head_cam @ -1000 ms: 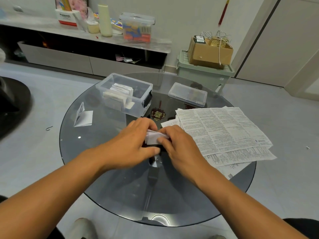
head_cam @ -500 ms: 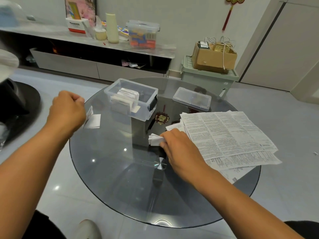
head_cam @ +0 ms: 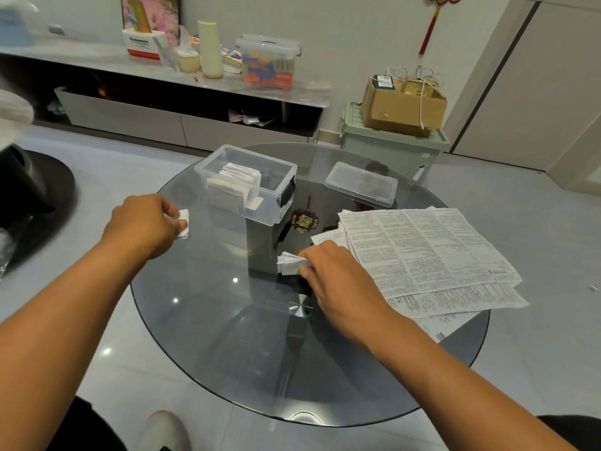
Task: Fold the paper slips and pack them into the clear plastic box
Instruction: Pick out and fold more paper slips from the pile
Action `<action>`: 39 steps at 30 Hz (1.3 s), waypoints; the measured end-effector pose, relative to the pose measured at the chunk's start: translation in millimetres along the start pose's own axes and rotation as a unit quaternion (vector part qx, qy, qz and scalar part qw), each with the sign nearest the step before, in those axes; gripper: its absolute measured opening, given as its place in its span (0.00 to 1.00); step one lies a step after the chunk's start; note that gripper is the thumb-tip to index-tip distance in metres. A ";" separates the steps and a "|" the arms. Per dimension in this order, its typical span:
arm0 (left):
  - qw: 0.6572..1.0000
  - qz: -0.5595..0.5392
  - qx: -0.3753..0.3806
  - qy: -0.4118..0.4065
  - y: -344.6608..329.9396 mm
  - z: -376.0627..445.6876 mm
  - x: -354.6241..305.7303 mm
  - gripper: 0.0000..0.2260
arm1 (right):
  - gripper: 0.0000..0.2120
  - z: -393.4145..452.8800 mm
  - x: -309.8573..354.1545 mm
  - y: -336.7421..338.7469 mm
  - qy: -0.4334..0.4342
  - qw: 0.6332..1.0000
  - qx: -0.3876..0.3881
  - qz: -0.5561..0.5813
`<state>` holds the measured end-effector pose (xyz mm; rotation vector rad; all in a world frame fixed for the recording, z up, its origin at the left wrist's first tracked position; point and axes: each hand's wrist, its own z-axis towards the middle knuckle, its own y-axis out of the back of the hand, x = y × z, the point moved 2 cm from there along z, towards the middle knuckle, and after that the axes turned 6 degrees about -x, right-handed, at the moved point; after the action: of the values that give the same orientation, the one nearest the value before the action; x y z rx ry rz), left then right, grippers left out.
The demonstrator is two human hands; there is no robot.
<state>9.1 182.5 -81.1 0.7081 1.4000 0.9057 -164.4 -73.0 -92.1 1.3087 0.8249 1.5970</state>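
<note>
On the round glass table (head_cam: 227,336) stands the open clear plastic box (head_cam: 276,183) with several folded white slips (head_cam: 234,182) upright inside. My left hand (head_cam: 143,222) is left of the box and pinches a small folded slip (head_cam: 183,222) at the table's left edge. My right hand (head_cam: 338,281) rests near the table's middle and holds a thick folded slip (head_cam: 287,263) down against the glass. A stack of flat printed sheets (head_cam: 422,252) lies to the right of that hand.
The box's clear lid (head_cam: 361,183) lies on the table behind the sheets. Past the table stand a low cabinet (head_cam: 182,92) with bottles and a storage tub, and a green bin (head_cam: 390,144) carrying a cardboard box. A dark round base (head_cam: 35,196) sits at the left.
My left hand left the slip that both hands were pressing, swung out to the left and picked up the folded slip lying there. My right hand stayed on the thick slip.
</note>
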 end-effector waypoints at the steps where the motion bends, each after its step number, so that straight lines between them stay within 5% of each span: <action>1: 1.000 0.008 0.000 0.001 0.5 -1.1 -0.4 0.08 | 0.08 0.0 -0.2 0.2 0.001 1.000 0.000 0.001; 13: 0.987 -0.095 0.131 0.021 3.8 -16.0 -18.3 0.31 | 0.08 0.2 2.4 0.0 0.011 1.000 0.010 -0.001; 28: 0.979 -0.090 0.181 -0.030 -1.1 -36.2 -34.9 0.25 | 0.08 0.0 4.5 0.8 0.021 0.999 0.023 0.014; 32: 0.974 -0.177 0.120 -0.076 -15.8 -51.3 -42.2 0.05 | 0.05 -3.0 6.9 3.5 -0.046 0.989 0.001 0.144; 35: 0.946 -0.287 0.146 -0.046 -25.3 -70.7 -55.6 0.15 | 0.03 -0.6 6.8 3.6 -0.116 0.947 -0.030 0.297; 39: 0.891 -0.375 0.249 -0.053 -34.9 -97.3 -76.6 0.13 | 0.08 3.7 10.1 1.2 -0.173 0.880 -0.051 0.440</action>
<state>-79.9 89.5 -79.1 0.5002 1.6394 -0.1095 -161.5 -64.3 -86.4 1.9639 -0.1384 1.9296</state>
